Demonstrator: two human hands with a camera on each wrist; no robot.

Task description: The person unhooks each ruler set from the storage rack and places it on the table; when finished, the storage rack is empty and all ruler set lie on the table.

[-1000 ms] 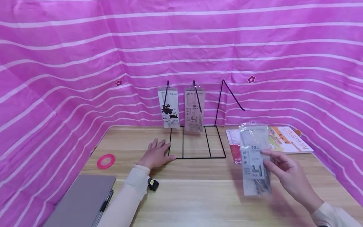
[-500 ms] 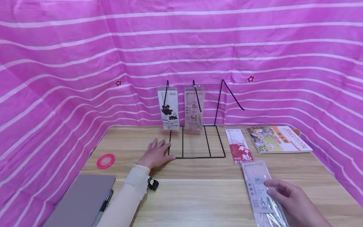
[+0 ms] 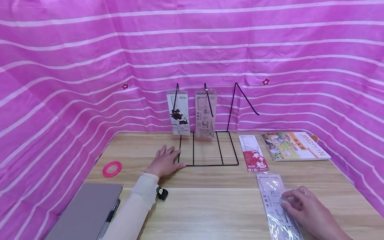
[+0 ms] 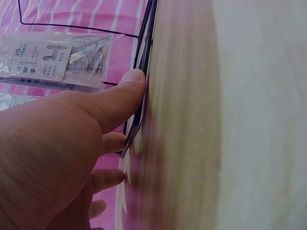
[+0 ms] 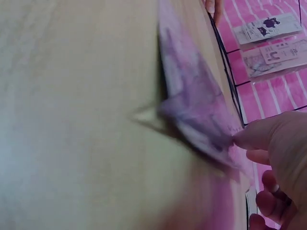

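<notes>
My right hand [image 3: 309, 210] pinches the right edge of a clear ruler-set packet [image 3: 271, 196], which lies slanted, low over the tabletop. In the right wrist view the thumb meets the packet's edge, and the packet is blurred. My left hand [image 3: 163, 161], fingers spread, rests at the front left corner of a black wire rack [image 3: 210, 165]; the thumb touches its front bar. From the rack's hooks hang a ruler-set packet with black cats [image 3: 180, 115] and a pinkish ruler-set packet [image 3: 201, 113]. The right hook [image 3: 247, 100] carries nothing.
Behind the held packet lie a red-and-white ruler packet [image 3: 255, 156] and a colourful book [image 3: 295, 146]. At left are a red ring [image 3: 105, 170], a grey folder [image 3: 87, 210] and a black pen [image 3: 111, 213]. Pink striped cloth [image 3: 192, 40] surrounds the wooden table [image 3: 210, 206].
My right hand has lowered the ruler-set packet from above the table toward me, uncovering the red-and-white packet and the book. The left hand stays at the rack.
</notes>
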